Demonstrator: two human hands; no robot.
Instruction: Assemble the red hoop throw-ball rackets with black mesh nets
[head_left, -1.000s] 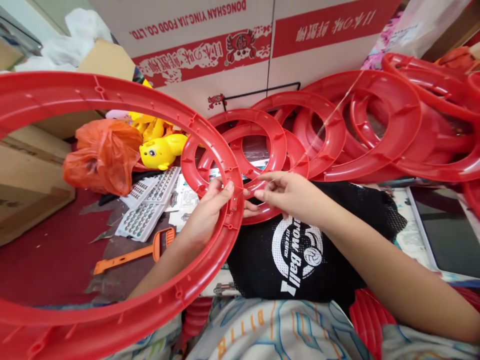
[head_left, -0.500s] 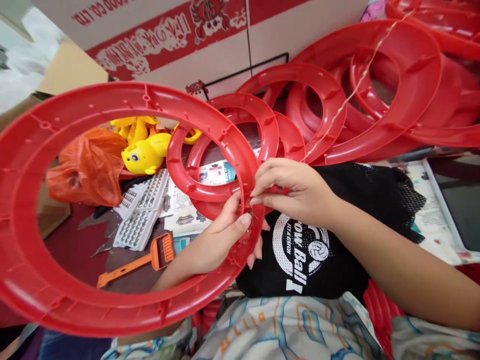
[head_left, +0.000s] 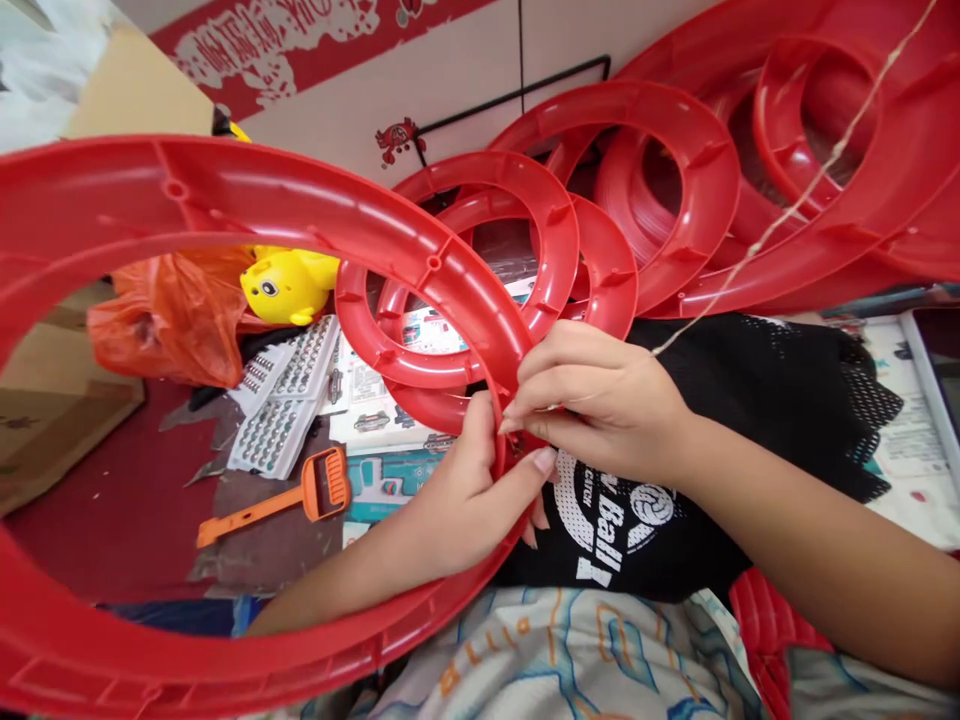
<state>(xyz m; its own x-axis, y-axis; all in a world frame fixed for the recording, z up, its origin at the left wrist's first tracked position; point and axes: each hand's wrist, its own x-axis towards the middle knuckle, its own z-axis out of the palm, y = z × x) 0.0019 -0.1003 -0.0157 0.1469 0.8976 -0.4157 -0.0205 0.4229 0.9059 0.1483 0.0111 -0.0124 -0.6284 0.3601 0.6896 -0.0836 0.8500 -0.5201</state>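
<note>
A large red plastic ring [head_left: 352, 215], with ribs and small holes along its channel, tilts up on the left. My left hand [head_left: 469, 490] reaches through its opening and is closed around the near right part of its rim, thumb on the inner face. Against that same spot my right hand [head_left: 611, 405] pinches a thin beige string [head_left: 787, 212]. The string runs from the fingers up to the top right. Where its end meets the rim is hidden by my fingertips. Smaller red rings [head_left: 559, 230] lie just behind both hands.
A black mesh bag [head_left: 757, 400] with white print lies under my right forearm. An orange plastic handle [head_left: 270, 510], a sheet of small round pieces [head_left: 281, 410], a yellow toy [head_left: 289, 287] and an orange bag [head_left: 172, 320] are left. A white-and-red carton [head_left: 465, 75] stands behind.
The big ring now appears larger and closer, reaching past the left edge. My left thumb has shifted right, towards the right fingertips. Both hands remain at the rim; the view has shifted slightly.
</note>
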